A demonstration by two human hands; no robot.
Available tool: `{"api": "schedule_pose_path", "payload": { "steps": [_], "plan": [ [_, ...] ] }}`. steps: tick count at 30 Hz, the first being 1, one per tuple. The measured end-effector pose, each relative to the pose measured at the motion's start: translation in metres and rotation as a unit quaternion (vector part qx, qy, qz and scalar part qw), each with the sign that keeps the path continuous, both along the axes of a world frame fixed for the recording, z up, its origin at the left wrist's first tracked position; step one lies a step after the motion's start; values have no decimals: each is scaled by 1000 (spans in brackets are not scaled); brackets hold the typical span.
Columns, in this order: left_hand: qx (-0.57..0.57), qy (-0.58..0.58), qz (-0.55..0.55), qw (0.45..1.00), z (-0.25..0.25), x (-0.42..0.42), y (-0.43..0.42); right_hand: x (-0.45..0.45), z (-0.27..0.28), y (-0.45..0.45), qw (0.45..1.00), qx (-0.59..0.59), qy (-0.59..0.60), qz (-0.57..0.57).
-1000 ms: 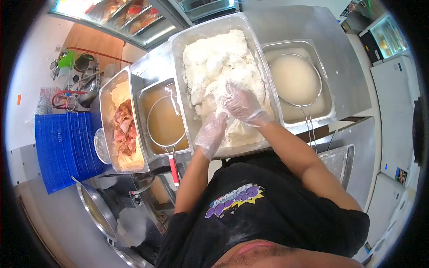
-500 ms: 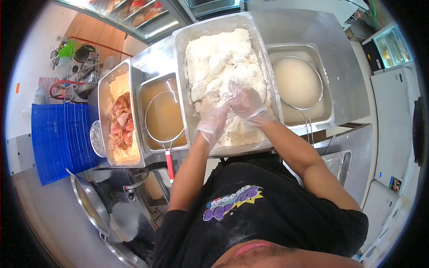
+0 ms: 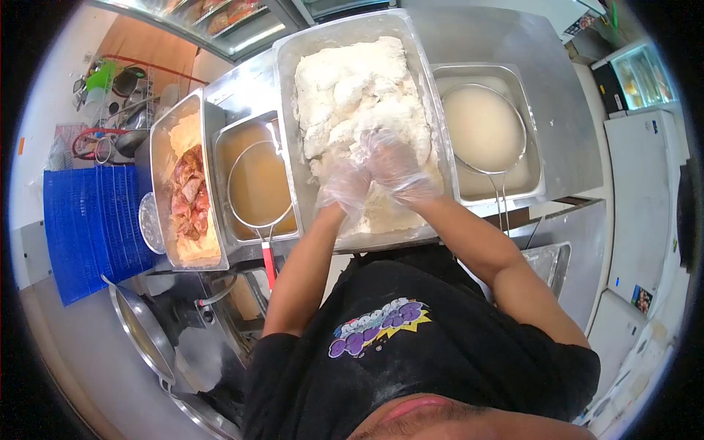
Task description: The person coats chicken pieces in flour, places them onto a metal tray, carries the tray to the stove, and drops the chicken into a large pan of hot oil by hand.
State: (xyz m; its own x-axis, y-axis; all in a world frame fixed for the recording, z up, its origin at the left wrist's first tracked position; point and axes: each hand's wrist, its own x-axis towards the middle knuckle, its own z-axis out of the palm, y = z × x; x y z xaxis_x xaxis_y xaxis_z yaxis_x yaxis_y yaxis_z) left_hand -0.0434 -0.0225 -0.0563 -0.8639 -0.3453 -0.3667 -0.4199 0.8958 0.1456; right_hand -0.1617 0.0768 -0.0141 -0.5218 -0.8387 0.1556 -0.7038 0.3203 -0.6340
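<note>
While white floury mass (image 3: 353, 82) spreads beneath and beyond the left hand (image 3: 345, 182) and right hand (image 3: 398, 169), both look loosely curled (hold: cannot tell); left sits slightly further forward than earlier.

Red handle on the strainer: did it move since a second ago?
No. The red handle still sticks out past the same edge of the brown-liquid pan; only the whole view shifted.
</note>
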Motion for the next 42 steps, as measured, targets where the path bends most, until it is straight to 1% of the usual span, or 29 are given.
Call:
{"api": "schedule_pose_path", "payload": {
  "steps": [2, 3, 5, 8, 11, 12, 13, 16, 18, 19, 20, 21, 22, 24, 25, 26, 27, 28, 29, 30, 31, 33, 34, 35, 37, 38, 39, 41, 42],
  "plan": [
    [-33, -4, 32, 999, -23, 4, 0, 0, -4, 0, 1000, 20, 1, 5],
    [-8, 5, 66, 998, -14, 7, 0, -2, -4, 3, 999, -6, -13, 31],
    [36, 30, 131, 990, 32, 9, 0, -18, -2, 7, 994, -58, -33, 81],
    [85, 75, 228, 967, 108, 14, 12, -48, 13, 8, 994, -18, -84, 67],
    [60, 140, 247, 957, 126, 29, 13, -56, 68, 18, 994, 12, -18, 105],
    [22, 149, 201, 968, 125, 32, 10, -54, 77, 22, 994, 14, -7, 110],
    [-12, 161, 153, 975, 120, 33, 9, -51, 71, 22, 995, 25, -60, 76],
    [-126, 168, -9, 978, 74, 39, -14, -38, 28, 20, 1000, -20, 1, -8],
    [-291, 88, -186, 934, 29, 45, -60, -26, 5, 17, 998, -48, -15, -47],
    [-283, 102, -207, 931, 18, 45, -77, -19, 1, 24, 994, -80, -25, -70],
    [-136, 174, -130, 967, 17, 42, -86, -16, 12, 45, 987, -93, -69, -107],
    [-39, 208, -68, 975, 21, 40, -89, -9, 35, 64, 978, -108, -115, -138],
    [58, 249, -7, 967, 26, 40, -93, 0, 55, 79, 965, -128, -164, -161],
    [132, 293, 84, 943, 70, 33, -79, 10, 80, 136, 950, -176, -141, -218],
    [43, 333, -23, 942, 96, 31, -61, 18, 93, 172, 946, -189, -120, -233],
    [-48, 368, -125, 920, 123, 30, -36, 32, 106, 204, 900, -267, -166, -301],
    [-140, 398, -219, 880, 136, 27, -19, 47, 124, 242, 898, -228, -113, -360],
    [-191, 373, -271, 867, 130, 19, -8, 63, 142, 280, 887, -184, -67, -418],
    [-243, 346, -318, 848, 124, 7, 2, 71, 129, 322, 854, -209, -83, -469],
    [-31, 357, -265, 895, 129, -6, 35, 79, 117, 364, 816, -238, -99, -517],
    [-9, 344, -302, 889, 139, -14, 68, 106, 151, 372, 768, -132, -63, -624],
    [-26, 286, -456, 842, 157, -26, 151, 123, 112, 431, 705, -113, -11, -700],
    [-10, 225, -503, 834, 166, -32, 198, 129, 92, 452, 678, -155, -55, -717],
    [57, 410, -521, 746, 125, -46, 231, 135, 67, 472, 648, -195, -100, -729],
    [272, 194, -417, 846, 101, -72, 321, 140, -27, 529, 686, -139, -50, -712],
    [347, 107, -324, 873, 89, -85, 365, 143, -10, 514, 649, -169, -162, -724],
    [202, 136, -530, 813, 47, -98, 391, 154, 11, 493, 599, -194, -274, -727],
    [106, 81, -490, 861, 28, -92, 427, 173, -78, 578, 766, 22, -62, -639],
    [114, 86, -422, 895, 44, -83, 435, 182, -40, 578, 722, -6, -84, -687]
  ]
}}
